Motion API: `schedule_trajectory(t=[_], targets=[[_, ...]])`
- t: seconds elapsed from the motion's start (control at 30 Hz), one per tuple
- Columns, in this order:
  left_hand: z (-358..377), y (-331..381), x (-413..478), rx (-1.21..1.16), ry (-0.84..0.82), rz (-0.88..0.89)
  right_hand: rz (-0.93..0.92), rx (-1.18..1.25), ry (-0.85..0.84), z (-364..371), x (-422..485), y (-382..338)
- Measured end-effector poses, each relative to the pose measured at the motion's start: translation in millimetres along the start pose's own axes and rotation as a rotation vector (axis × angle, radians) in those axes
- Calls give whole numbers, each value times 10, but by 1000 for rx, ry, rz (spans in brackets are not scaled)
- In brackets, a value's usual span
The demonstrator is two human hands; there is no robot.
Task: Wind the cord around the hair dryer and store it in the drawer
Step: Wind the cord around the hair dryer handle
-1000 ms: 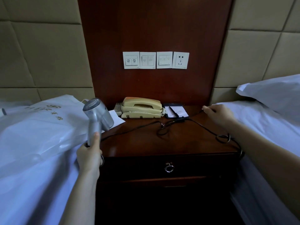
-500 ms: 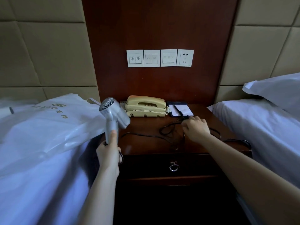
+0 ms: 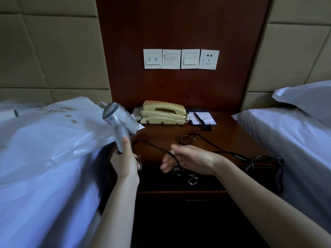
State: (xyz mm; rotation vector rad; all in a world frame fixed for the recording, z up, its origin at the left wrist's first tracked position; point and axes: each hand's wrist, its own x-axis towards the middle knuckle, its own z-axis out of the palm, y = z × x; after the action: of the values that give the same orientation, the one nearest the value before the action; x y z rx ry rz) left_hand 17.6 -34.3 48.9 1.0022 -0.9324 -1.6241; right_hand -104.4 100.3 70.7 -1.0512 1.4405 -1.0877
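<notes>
My left hand [image 3: 125, 161] grips the handle of the silver hair dryer [image 3: 120, 117] and holds it upright over the left edge of the wooden nightstand [image 3: 232, 136]. Its black cord [image 3: 223, 153] leaves the handle's base, runs across the palm of my right hand [image 3: 189, 160], and loops over the tabletop and down the right side. My right hand's fingers are fairly straight above the front edge. The plug [image 3: 206, 127] lies unplugged near the notepad. The drawer [image 3: 161, 178] below is closed, with a ring pull [image 3: 193, 180].
A beige telephone [image 3: 163, 113] and a notepad with pen [image 3: 202, 118] sit at the back of the nightstand. Switches and a wall socket [image 3: 209, 59] are above. Beds flank it, the left one with a white plastic bag [image 3: 53, 127], the right one with a pillow [image 3: 308, 97].
My right hand moved from the nightstand's right side to its front middle, and the cord now crosses its palm. My left hand carried the dryer a little to the right.
</notes>
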Motion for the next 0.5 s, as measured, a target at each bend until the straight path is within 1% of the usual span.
schedule_trajectory(t=[0.07, 0.13, 0.23, 0.3, 0.4, 0.47, 0.5], targets=[[-9, -2, -14, 13, 8, 16, -30, -95, 35, 61, -60, -43], [-27, -7, -4, 40, 10, 37, -10, -222, 156, 82, -97, -91], [-76, -30, 41, 133, -9, 116, -15, -272, 343, 72, -138, -149], [-124, -52, 69, 212, -56, 196, -34, -303, 400, 71, -173, -183], [-181, -59, 98, 234, -131, 266, -88, -365, 479, 86, -253, -276], [-198, -65, 107, 252, -152, 287, -150, -475, 517, 137, -324, -363], [-200, -72, 110, 272, -157, 297, -192, -573, 529, 169, -353, -401]])
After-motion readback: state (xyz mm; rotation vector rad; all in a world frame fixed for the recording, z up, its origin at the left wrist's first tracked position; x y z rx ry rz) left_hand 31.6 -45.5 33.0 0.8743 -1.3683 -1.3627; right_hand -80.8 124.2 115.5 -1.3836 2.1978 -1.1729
